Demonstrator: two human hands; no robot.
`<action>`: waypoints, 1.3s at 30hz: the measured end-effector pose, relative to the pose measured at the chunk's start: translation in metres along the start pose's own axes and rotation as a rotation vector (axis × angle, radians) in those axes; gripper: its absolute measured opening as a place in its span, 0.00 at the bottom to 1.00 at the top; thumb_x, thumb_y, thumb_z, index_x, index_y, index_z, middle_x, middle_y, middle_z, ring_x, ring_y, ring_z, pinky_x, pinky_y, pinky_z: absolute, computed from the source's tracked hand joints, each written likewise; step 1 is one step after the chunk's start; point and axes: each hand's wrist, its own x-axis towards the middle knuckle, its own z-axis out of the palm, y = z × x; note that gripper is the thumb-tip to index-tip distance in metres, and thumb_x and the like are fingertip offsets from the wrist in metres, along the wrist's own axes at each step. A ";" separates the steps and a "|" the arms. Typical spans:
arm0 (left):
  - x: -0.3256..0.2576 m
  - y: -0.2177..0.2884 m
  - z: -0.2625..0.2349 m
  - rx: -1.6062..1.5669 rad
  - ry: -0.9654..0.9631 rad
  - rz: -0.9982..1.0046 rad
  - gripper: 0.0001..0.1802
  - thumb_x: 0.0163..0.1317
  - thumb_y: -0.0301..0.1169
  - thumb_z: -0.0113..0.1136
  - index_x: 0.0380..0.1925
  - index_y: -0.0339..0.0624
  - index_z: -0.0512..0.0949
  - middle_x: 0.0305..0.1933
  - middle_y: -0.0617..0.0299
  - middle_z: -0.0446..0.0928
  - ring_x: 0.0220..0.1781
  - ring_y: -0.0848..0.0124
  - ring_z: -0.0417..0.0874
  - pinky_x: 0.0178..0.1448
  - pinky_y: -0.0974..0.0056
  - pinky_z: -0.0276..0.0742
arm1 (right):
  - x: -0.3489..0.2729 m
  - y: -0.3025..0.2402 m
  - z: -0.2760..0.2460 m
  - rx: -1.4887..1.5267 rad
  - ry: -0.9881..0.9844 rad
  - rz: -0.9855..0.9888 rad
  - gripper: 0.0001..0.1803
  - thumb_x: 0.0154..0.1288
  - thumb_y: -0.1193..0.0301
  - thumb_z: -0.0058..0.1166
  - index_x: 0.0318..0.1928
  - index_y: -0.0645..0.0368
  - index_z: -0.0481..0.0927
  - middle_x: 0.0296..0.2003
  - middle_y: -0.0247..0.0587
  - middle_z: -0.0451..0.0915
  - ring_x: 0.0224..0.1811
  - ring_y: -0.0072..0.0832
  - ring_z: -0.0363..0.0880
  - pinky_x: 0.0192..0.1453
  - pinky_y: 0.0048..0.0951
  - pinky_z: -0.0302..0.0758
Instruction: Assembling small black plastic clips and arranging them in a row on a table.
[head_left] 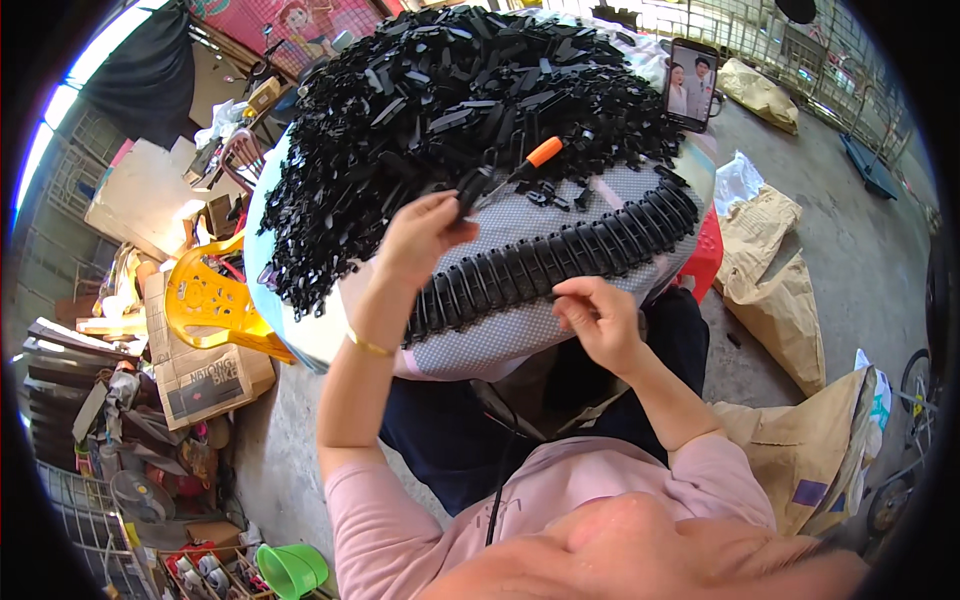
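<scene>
My left hand [425, 240], with a gold bangle on its wrist, is closed round a black plastic piece [472, 188] above the table's middle. A long row of black ribbed plastic parts [540, 262] lies across the near side of the cloth, curving up at its right end. Beside that row's near edge is my right hand [603, 322], its fingers curled in; whatever they may hold is hidden. An orange-handled tool [543, 152] with a thin shaft rests by the large heap of loose black plastic pieces [440, 100], just right of my left hand.
A phone [692, 85] stands upright at the table's far right. Left of the table are a yellow plastic chair [210, 300] and a cardboard box [205, 385]. A red stool [705, 255] and brown paper sacks [765, 290] are to the right. A green bucket [292, 570] sits lower left.
</scene>
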 end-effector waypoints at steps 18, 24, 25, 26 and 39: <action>-0.076 -0.054 0.073 -0.153 -0.231 0.159 0.20 0.57 0.22 0.60 0.50 0.32 0.72 0.37 0.60 0.78 0.38 0.76 0.78 0.43 0.72 0.75 | 0.024 -0.033 -0.004 -0.436 0.179 -0.421 0.08 0.53 0.80 0.59 0.36 0.63 0.79 0.30 0.42 0.78 0.28 0.32 0.78 0.30 0.24 0.74; -0.074 -0.066 0.058 -0.104 -0.290 0.182 0.19 0.58 0.23 0.58 0.51 0.34 0.72 0.41 0.62 0.77 0.41 0.77 0.78 0.46 0.72 0.75 | 0.021 -0.037 0.002 -0.444 0.131 -0.401 0.08 0.53 0.80 0.59 0.36 0.63 0.80 0.30 0.42 0.79 0.28 0.31 0.79 0.29 0.24 0.75; -0.074 -0.068 0.057 -0.100 -0.282 0.201 0.18 0.60 0.25 0.56 0.51 0.34 0.71 0.42 0.61 0.76 0.44 0.77 0.77 0.48 0.71 0.74 | 0.023 -0.039 0.001 -0.452 0.113 -0.424 0.09 0.52 0.81 0.59 0.36 0.63 0.80 0.30 0.42 0.79 0.28 0.31 0.79 0.29 0.25 0.75; -0.073 -0.068 0.057 -0.096 -0.274 0.220 0.17 0.63 0.27 0.54 0.51 0.34 0.71 0.44 0.61 0.76 0.46 0.76 0.76 0.49 0.71 0.74 | 0.024 -0.041 0.000 -0.460 0.096 -0.448 0.09 0.52 0.81 0.59 0.36 0.63 0.80 0.30 0.42 0.79 0.28 0.32 0.79 0.29 0.25 0.75; -0.084 -0.064 0.061 -0.003 -0.268 0.140 0.16 0.66 0.29 0.47 0.52 0.36 0.71 0.38 0.70 0.74 0.34 0.85 0.69 0.38 0.79 0.67 | 0.026 -0.050 0.000 -0.785 -0.110 -0.587 0.12 0.49 0.79 0.59 0.37 0.64 0.79 0.32 0.38 0.76 0.28 0.33 0.77 0.31 0.28 0.75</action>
